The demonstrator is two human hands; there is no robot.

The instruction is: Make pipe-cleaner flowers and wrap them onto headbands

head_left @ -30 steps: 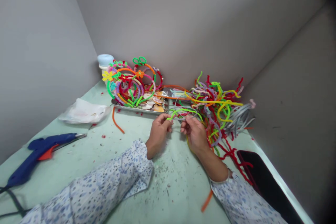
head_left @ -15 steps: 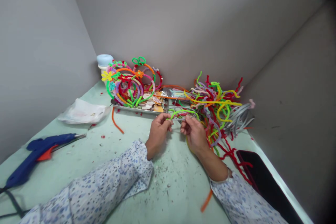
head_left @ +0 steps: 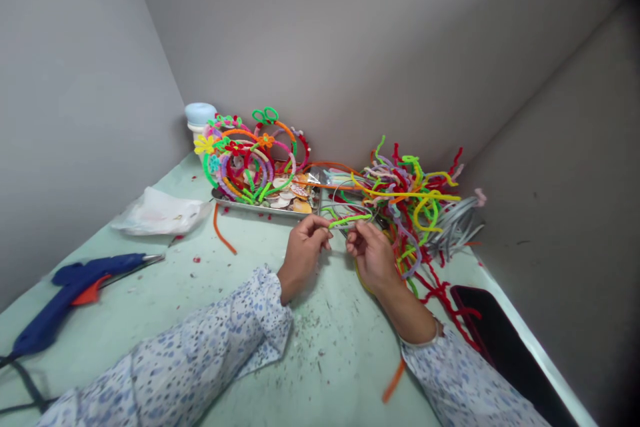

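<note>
My left hand (head_left: 305, 247) is closed in a pinch on one end of a bright green pipe cleaner (head_left: 350, 220), whose other end points right, above my right fingers. Just under it a thin grey strip (head_left: 343, 227) spans the gap between both hands. My right hand (head_left: 371, 252) is closed too, its thumb and forefinger pinching the strip's right end. Whether the strip is part of a headband, I cannot tell. Behind the fingers, thin grey loops and more pipe cleaners overlap.
Finished pipe-cleaner headbands (head_left: 245, 167) stand in a metal tray (head_left: 265, 210) of cutouts. A tangled heap of pipe cleaners (head_left: 415, 193) lies right, near a phone (head_left: 505, 347). Left are a blue glue gun (head_left: 75, 293), a plastic bag (head_left: 160, 213) and a blue-lidded container (head_left: 200, 115).
The green pipe cleaner has straightened and now lies slanting just above the grey strip; before, it curved behind the hands. My right hand has shifted slightly right.
</note>
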